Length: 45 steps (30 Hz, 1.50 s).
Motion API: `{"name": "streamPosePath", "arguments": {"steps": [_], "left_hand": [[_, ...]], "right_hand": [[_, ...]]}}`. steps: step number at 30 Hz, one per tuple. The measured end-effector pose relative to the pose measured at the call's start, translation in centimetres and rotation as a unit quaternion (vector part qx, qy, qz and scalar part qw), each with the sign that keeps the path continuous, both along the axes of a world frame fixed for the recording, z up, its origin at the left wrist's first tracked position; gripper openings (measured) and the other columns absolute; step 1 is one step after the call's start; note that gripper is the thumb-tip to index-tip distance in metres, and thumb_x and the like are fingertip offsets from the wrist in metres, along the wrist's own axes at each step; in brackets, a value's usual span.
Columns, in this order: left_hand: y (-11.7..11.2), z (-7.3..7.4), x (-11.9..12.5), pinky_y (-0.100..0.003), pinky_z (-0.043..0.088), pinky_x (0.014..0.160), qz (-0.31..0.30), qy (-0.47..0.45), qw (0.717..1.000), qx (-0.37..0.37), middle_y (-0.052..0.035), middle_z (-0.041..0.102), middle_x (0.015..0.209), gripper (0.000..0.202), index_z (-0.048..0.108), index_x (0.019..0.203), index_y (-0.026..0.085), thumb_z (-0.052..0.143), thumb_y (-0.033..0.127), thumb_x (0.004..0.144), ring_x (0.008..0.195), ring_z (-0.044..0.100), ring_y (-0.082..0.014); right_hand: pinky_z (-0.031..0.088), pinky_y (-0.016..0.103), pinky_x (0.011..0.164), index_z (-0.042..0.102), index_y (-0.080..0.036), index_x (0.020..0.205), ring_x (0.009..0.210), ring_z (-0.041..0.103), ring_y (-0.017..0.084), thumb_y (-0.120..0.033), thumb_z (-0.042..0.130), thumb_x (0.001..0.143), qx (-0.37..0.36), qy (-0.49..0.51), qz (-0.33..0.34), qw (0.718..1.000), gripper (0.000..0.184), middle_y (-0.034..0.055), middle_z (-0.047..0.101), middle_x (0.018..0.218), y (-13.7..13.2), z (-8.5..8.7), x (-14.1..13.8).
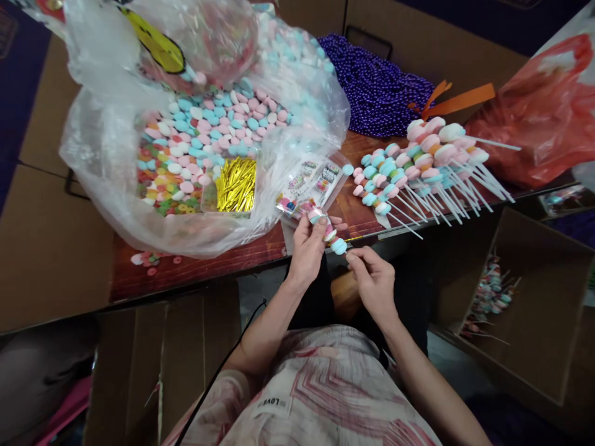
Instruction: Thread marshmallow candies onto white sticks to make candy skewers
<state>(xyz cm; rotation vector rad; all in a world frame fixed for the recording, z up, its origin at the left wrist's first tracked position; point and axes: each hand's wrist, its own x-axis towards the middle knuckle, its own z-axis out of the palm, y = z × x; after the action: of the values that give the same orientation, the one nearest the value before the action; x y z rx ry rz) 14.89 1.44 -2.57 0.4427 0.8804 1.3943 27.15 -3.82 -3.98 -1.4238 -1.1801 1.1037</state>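
Note:
Between my hands, above the table's front edge, is a candy skewer [338,246] threaded with pink, white and light blue candies. My left hand [307,254] is closed around its upper part, thumb on top. The fingertips of my right hand [374,282] pinch its lower end, just below the blue candies; the stick there is mostly hidden. To the right lie several finished candy skewers [427,155] in a pile, their white sticks pointing toward me. Printed bag labels [316,183] in clear plastic lie just beyond my left hand.
A large clear plastic bag [93,204] holds loose candies [223,121], gummy rings [167,183] and a box of gold twist ties [236,184]. Behind are purple bead strings [372,87] and, right, a red plastic bag [539,118]. A cardboard box [534,322] with more skewers stands lower right.

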Motion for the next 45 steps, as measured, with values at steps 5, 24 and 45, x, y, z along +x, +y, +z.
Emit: {"name": "streamPosePath", "arguments": {"steps": [5,24,45], "left_hand": [[-0.1,0.0,0.2,-0.021,0.052,0.068,0.005,-0.03,0.999,-0.022,-0.0018,0.074,0.083,0.028,0.064,0.091,0.018,0.076,0.043,0.083,0.086,0.076,-0.0175],[-0.8,0.3,0.5,-0.029,0.056,0.082,-0.091,-0.016,0.996,-0.016,0.0003,0.067,0.074,0.032,0.061,0.087,0.018,0.079,0.043,0.078,0.096,0.074,-0.0222],[-0.6,0.8,0.5,-0.034,0.057,0.092,-0.042,-0.019,0.998,-0.051,-0.0057,0.075,0.083,0.031,0.063,0.089,0.016,0.075,0.043,0.083,0.099,0.075,-0.0225]], "right_hand": [[0.044,0.029,0.063,0.068,-0.02,0.088,0.065,0.05,0.013,-0.017,0.056,0.093,0.206,-0.176,0.003,0.963,0.014,0.0014,0.055,0.072,-0.8,-1.1,-1.2],[0.031,0.022,0.046,0.068,-0.019,0.076,0.051,0.04,0.007,-0.034,0.064,0.087,-0.008,0.061,-0.032,0.998,0.019,-0.0027,0.053,0.063,-0.1,-0.8,-2.1],[0.043,0.028,0.065,0.064,-0.02,0.078,0.067,0.054,0.014,-0.024,0.057,0.094,0.128,-0.102,-0.039,0.986,0.017,0.0004,0.062,0.076,0.9,0.0,-2.7]]}}
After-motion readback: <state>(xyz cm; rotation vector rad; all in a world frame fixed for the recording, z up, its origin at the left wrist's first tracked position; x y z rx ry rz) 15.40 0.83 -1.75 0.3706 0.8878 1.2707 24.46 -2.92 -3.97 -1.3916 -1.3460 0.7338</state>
